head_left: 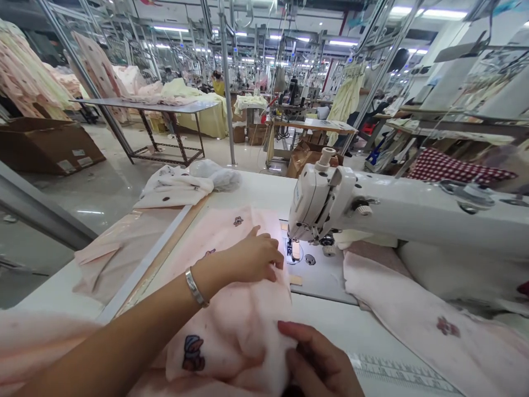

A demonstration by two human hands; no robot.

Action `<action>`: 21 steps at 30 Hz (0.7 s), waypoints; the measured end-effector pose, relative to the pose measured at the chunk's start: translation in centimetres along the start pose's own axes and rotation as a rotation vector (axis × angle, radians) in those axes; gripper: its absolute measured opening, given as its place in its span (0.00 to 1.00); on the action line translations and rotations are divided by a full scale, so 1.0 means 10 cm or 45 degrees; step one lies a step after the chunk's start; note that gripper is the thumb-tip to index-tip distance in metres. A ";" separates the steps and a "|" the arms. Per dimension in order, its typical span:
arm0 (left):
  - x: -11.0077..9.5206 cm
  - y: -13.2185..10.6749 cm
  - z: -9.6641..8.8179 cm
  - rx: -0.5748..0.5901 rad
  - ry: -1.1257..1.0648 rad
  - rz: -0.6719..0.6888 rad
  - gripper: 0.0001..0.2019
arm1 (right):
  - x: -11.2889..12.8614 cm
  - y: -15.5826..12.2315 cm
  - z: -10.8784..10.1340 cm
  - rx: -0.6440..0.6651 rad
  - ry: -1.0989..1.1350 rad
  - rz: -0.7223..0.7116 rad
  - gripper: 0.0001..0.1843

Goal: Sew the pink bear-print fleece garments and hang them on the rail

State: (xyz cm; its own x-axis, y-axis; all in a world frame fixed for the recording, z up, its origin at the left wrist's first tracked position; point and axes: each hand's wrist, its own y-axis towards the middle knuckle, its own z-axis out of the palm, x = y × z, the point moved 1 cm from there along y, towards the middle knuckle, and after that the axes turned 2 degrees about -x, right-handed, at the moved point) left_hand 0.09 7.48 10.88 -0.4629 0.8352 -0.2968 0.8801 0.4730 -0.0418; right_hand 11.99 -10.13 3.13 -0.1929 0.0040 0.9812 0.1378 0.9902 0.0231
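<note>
A pale pink printed fabric piece point(231, 309) lies on the white sewing table point(330, 325) in front of me. My left hand point(252, 256) rests on its far edge, fingers curled and pinching the cloth just left of the presser foot point(295, 249). A silver bracelet point(195, 288) circles that wrist. My right hand point(318, 361) grips the near right edge of the same piece, thumb on top. The white sewing machine point(372, 209) stands to the right, its lamp lighting the needle plate.
More pink fabric point(433, 325) lies under the machine arm at right. A bundle of white printed cloth point(182, 184) sits at the table's far left corner. A ruler strip point(397, 375) runs along the near edge. Work tables, boxes and hanging garments fill the floor beyond.
</note>
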 end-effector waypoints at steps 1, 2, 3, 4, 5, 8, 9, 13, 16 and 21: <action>0.01 0.01 -0.01 0.001 -0.012 0.000 0.04 | 0.02 0.03 -0.06 0.052 -0.229 -0.278 0.14; 0.03 0.02 -0.01 0.006 -0.024 0.005 0.04 | 0.05 0.06 -0.11 0.109 -0.467 -0.583 0.15; 0.04 0.03 -0.02 0.011 -0.036 0.015 0.03 | 0.09 0.10 -0.16 0.155 -0.680 -0.860 0.15; 0.05 0.05 -0.02 0.015 -0.046 0.024 0.02 | 0.13 0.13 -0.20 0.186 -0.851 -1.062 0.14; 0.06 0.06 -0.02 0.014 -0.050 0.029 0.02 | 0.16 0.17 -0.23 0.185 -0.962 -1.183 0.13; 0.05 0.10 0.05 -0.016 -0.031 -0.011 0.03 | 0.23 0.26 -0.28 0.137 -1.060 -1.261 0.11; 0.05 0.12 0.08 -0.033 -0.016 -0.038 0.02 | 0.24 0.28 -0.28 0.155 -1.075 -1.266 0.13; 0.02 0.15 0.23 -0.104 0.057 -0.116 0.02 | 0.18 0.30 -0.28 0.263 -1.137 -1.258 0.14; -0.02 0.15 0.28 -0.151 0.109 -0.126 0.05 | 0.13 0.29 -0.30 0.235 -1.149 -1.252 0.11; -0.11 0.11 0.33 -0.239 0.185 -0.125 0.05 | 0.09 0.29 -0.32 0.114 -1.163 -1.327 0.11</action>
State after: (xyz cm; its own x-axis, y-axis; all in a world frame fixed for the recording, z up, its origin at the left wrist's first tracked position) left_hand 1.95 6.19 8.06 -0.5677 0.8076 -0.1596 0.8012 0.5865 0.1181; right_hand 15.28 -7.70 4.69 -0.7323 -0.6794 0.0471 -0.5158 0.5984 0.6130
